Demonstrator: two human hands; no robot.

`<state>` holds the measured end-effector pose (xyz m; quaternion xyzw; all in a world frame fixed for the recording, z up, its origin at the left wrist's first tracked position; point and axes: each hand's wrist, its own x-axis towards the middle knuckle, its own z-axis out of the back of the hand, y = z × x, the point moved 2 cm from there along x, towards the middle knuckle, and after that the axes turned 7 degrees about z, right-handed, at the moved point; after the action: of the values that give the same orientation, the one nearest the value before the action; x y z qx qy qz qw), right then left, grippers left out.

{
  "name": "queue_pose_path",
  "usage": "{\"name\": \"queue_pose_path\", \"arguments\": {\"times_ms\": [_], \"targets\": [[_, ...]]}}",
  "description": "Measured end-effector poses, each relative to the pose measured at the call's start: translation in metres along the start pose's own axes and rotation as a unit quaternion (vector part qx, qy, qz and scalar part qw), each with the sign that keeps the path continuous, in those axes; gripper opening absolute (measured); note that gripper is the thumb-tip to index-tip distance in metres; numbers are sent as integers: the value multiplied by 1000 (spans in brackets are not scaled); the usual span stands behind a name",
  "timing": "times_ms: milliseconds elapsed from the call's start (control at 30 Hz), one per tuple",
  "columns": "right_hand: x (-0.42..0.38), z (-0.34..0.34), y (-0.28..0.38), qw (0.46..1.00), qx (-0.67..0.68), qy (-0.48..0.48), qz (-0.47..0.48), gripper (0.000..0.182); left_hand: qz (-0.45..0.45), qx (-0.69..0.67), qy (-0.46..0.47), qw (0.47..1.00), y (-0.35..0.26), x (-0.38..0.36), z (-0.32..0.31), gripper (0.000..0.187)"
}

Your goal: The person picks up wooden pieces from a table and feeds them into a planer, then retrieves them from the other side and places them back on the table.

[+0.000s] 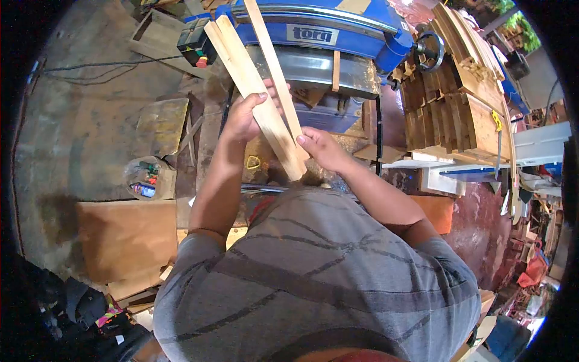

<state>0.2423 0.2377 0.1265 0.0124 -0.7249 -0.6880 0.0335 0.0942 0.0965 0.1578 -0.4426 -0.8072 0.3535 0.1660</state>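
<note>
My left hand [244, 116] is wrapped around a bundle of pale wooden boards [274, 130], thumb on top and fingertips showing past the far side. The boards slant from upper left down toward my chest. Beside them runs a narrower wooden strip [273, 60], its upper end passing out of the top of the view. The fingers of my right hand [324, 148] close on the strip's lower end, close to the boards. Both hands are in front of a blue machine [362, 30] lettered "torq", with a metal bed [301, 67].
A thin wood piece [336, 69] lies on the machine's bed. At left is a control box [194, 45] with a red button and cable. A handwheel [429, 51] and stacked timber [452, 120] stand right. A bag of items [151, 178] sits on the floor.
</note>
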Motion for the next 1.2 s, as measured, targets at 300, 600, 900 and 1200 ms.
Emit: {"name": "queue_pose_path", "arguments": {"times_ms": [300,600,900,1200], "targets": [[24,-6,15,986,131,76,-71,34,3,22,-1,1000,-25,4,27,62],[43,-7,13,988,124,74,-50,40,10,-23,21,999,-37,14,43,58],[32,-12,-1,989,-106,-98,30,42,9,-54,54,997,-30,19,39,61],[19,-19,18,947,-275,-148,74,41,-21,-42,64,997,-28,9,24,65]]}}
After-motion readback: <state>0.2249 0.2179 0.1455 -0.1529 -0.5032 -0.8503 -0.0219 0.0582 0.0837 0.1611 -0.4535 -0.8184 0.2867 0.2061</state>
